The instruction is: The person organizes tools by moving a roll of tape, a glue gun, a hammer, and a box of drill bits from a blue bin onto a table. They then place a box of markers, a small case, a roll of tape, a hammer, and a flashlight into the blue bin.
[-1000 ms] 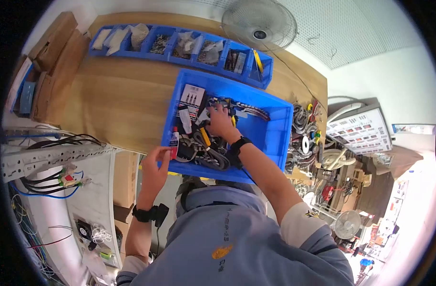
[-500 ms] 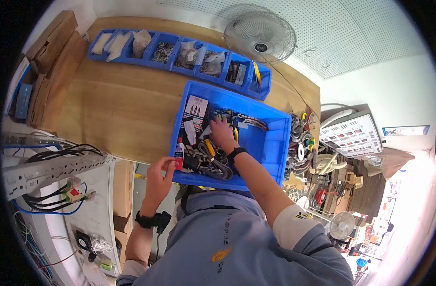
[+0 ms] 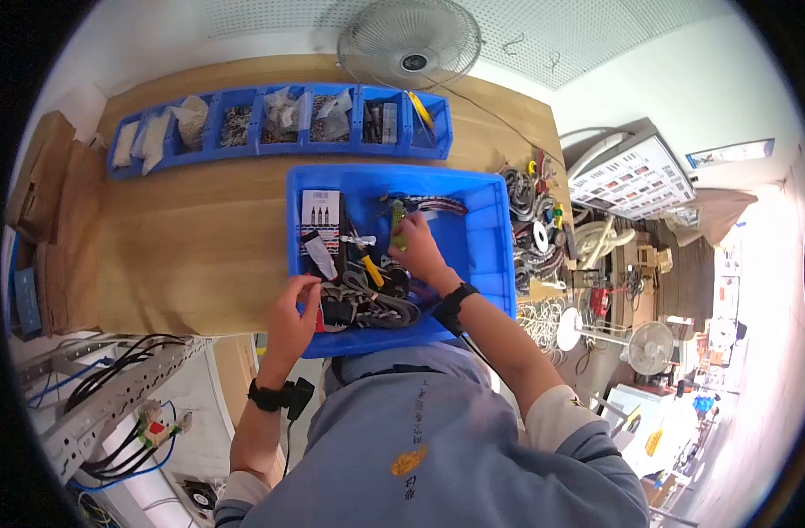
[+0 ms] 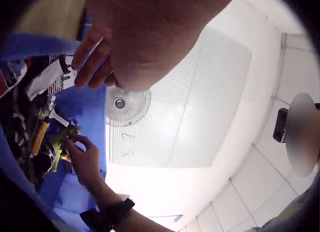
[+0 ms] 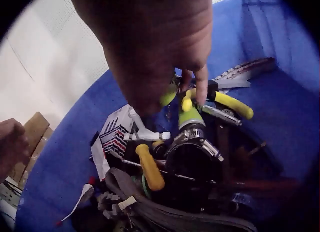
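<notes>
A blue bin [image 3: 486, 255] holds mixed tools and parts. Inside it, my right hand [image 3: 420, 246] pinches a green tubular piece [image 3: 397, 227]; the right wrist view shows this green piece [image 5: 189, 117] close to a metal hose clamp [image 5: 192, 136], the hand covering part of it. My left hand [image 3: 294, 324] is at the bin's left rim with loosely bent fingers, nothing visible between them. Close by lie a red-capped tube [image 5: 86, 191], a white-labelled packet [image 3: 319, 255] and a grey strap [image 3: 385, 304]. A yellow-handled screwdriver [image 5: 150, 167] lies mid-bin.
Behind the bin runs a row of blue compartments [image 3: 279, 150] with small parts and bags. A fan [image 3: 411, 44] stands at the back. Coiled cables [image 3: 530, 202] crowd the right side; cardboard [image 3: 72, 229] leans at the left. A printed box [image 3: 319, 209] stands in the bin.
My right hand has pulled back slightly from the clutter, and the green piece now shows in its fingers. The left hand stays by the left rim. The head view has shifted.
</notes>
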`<state>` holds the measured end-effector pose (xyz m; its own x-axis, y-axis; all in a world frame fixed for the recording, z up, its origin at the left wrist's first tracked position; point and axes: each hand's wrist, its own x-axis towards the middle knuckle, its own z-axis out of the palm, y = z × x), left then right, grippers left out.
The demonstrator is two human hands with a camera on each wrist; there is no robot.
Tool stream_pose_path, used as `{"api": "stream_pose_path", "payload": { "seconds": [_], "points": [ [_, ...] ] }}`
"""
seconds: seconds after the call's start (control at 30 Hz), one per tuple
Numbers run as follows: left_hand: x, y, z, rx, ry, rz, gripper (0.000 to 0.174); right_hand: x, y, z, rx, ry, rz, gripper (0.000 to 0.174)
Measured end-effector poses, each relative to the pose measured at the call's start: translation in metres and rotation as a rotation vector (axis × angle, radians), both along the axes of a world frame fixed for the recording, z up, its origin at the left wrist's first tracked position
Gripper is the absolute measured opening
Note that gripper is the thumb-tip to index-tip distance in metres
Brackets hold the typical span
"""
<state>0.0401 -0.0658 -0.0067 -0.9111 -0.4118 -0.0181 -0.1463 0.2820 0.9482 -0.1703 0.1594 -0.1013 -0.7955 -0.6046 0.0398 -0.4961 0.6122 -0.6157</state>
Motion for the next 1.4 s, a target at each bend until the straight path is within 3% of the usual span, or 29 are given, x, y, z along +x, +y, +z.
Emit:
{"api": "stream_pose_path", "payload": {
  "seconds": [0.13,0.17,0.27,0.3,0.4,0.5,0.6,0.7,0.77,0.87,0.93,0.97,1.03,1.1,1.23,1.4],
  "points": [
    [-0.012,-0.002,0.006,-0.021,0.019,-0.053,0.011,-0.009,0.011,-0.025,0.024,-0.014,-0.518,0.053],
    [-0.013,-0.002,0.006,-0.023,0.020,-0.058,0.011,-0.014,0.019,-0.033,0.098,-0.006,-0.532,0.067],
    [-0.014,-0.002,0.007,-0.021,-0.003,-0.065,0.011,-0.027,0.029,-0.017,-0.082,-0.511,-0.544,0.068],
    [-0.013,-0.001,0.008,-0.030,-0.003,-0.071,0.012,-0.031,0.037,-0.043,-0.201,-0.596,-0.532,0.071],
    [-0.010,0.000,0.007,-0.040,0.005,-0.078,0.012,-0.033,0.038,-0.045,-0.041,-0.493,-0.455,0.063],
    [-0.004,0.002,0.005,-0.037,0.015,-0.076,0.013,-0.037,0.032,-0.052,0.024,-0.573,-0.456,0.049],
    [0.002,0.004,0.008,-0.057,0.018,-0.054,0.013,-0.047,0.040,-0.098,0.042,-0.418,-0.441,0.042],
    [0.011,0.004,0.008,-0.058,0.015,-0.026,0.013,-0.039,0.027,-0.052,0.075,-0.522,-0.433,0.038],
    [0.021,0.003,0.004,-0.078,0.003,-0.010,0.013,-0.045,0.035,-0.069,0.079,-0.360,-0.408,0.035],
    [0.034,0.004,0.003,-0.064,-0.027,0.024,0.014,-0.049,0.040,-0.052,0.115,-0.194,-0.370,0.032],
    [0.040,0.006,0.000,-0.081,-0.039,0.056,0.015,-0.045,0.037,-0.005,0.146,-0.092,-0.317,0.033],
    [0.044,0.009,-0.002,-0.082,-0.050,0.075,0.015,-0.051,0.041,0.003,0.168,-0.192,-0.301,0.036],
    [0.049,0.014,0.002,-0.044,-0.073,0.078,0.015,-0.048,0.041,0.031,0.138,-0.144,-0.307,0.038],
    [0.052,0.016,0.000,-0.029,-0.082,0.082,0.015,-0.047,0.045,0.039,0.051,-0.018,-0.281,0.040],
    [0.051,0.022,-0.008,0.014,-0.101,0.050,0.015,-0.046,0.061,0.059,-0.125,-0.112,-0.370,0.032],
    [0.034,0.029,-0.012,0.011,-0.074,-0.019,0.014,-0.042,0.073,0.145,-0.352,-0.190,-0.393,0.028]
  ]
}}
